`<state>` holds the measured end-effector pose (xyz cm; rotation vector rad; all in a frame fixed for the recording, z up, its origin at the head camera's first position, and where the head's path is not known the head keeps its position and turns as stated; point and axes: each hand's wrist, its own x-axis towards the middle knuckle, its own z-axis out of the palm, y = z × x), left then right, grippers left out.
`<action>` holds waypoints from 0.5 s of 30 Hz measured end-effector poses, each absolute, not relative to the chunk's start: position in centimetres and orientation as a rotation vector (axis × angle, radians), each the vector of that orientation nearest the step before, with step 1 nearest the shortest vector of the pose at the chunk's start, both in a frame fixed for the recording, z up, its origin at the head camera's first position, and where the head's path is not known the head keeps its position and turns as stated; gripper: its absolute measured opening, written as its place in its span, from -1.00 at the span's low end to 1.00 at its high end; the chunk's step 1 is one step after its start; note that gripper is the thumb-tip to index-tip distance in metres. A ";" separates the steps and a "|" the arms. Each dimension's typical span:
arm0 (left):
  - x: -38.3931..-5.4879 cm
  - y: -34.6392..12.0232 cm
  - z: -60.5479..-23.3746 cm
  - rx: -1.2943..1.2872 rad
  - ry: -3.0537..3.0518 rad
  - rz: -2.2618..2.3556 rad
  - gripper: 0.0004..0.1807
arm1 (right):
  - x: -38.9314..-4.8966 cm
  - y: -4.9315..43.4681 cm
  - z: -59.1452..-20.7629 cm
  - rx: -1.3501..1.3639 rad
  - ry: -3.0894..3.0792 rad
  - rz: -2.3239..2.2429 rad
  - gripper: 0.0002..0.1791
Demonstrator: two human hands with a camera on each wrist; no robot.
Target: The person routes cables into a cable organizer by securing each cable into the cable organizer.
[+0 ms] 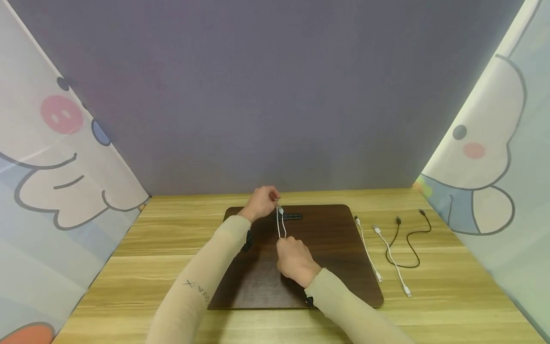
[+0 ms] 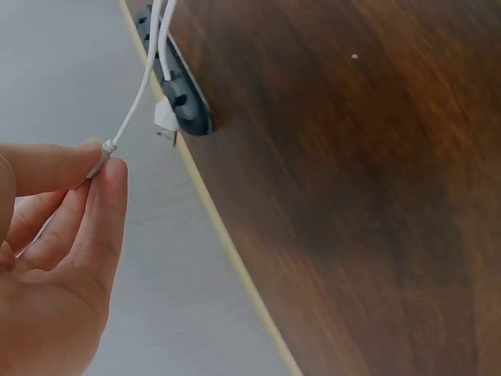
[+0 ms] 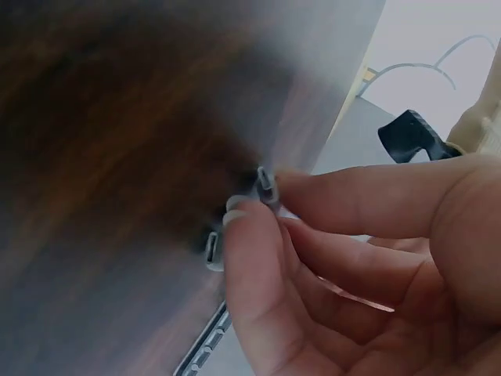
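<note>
My left hand (image 1: pixel 260 203) pinches one end of a white charging cable (image 2: pixel 131 111) between thumb and fingertips, past the far edge of the brown board (image 1: pixel 335 258). A black cable holder (image 2: pixel 185 100) with slots lies along that edge. A second white cable (image 2: pixel 163 48) runs into one of its slots, with a USB plug (image 2: pixel 166 117) sticking out on the far side. Nearer the board's middle, my right hand (image 1: pixel 296 260) pinches a small plug (image 3: pixel 266 186). Another small plug (image 3: pixel 213 251) shows beside its fingers. Two white strands stretch between the hands.
Right of the board, two more white cables (image 1: pixel 366 248) (image 1: pixel 393 262) and a black cable (image 1: pixel 411 244) lie loose on the wooden table (image 1: pixel 146 267). A grey panel (image 1: pixel 275 95) rises behind the table. Patterned sheets (image 1: pixel 38 186) flank both sides.
</note>
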<state>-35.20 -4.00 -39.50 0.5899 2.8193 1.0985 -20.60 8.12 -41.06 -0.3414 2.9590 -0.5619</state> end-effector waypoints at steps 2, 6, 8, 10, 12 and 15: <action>-35.3 -4.0 -39.7 0.570 2.827 1.080 -0.79 | -20.6 8.1 -41.0 -0.336 2.947 -0.557 -0.80; -35.5 -4.0 -40.3 0.539 2.829 1.057 -0.78 | -20.5 8.1 -41.0 -0.327 2.951 -0.547 -0.83; -35.6 -4.0 -40.6 0.531 2.821 1.057 -0.77 | -20.5 8.1 -41.0 -0.325 2.952 -0.542 -0.83; -35.7 -4.0 -40.9 0.525 2.810 1.057 -0.77 | -20.4 8.1 -40.9 -0.325 2.949 -0.535 -0.83; -35.7 -3.9 -41.2 0.523 2.800 1.054 -0.77 | -20.4 8.1 -40.9 -0.329 2.943 -0.535 -0.83; -35.8 -3.8 -41.5 0.523 2.793 1.045 -0.77 | -20.3 8.1 -40.9 -0.335 2.937 -0.540 -0.83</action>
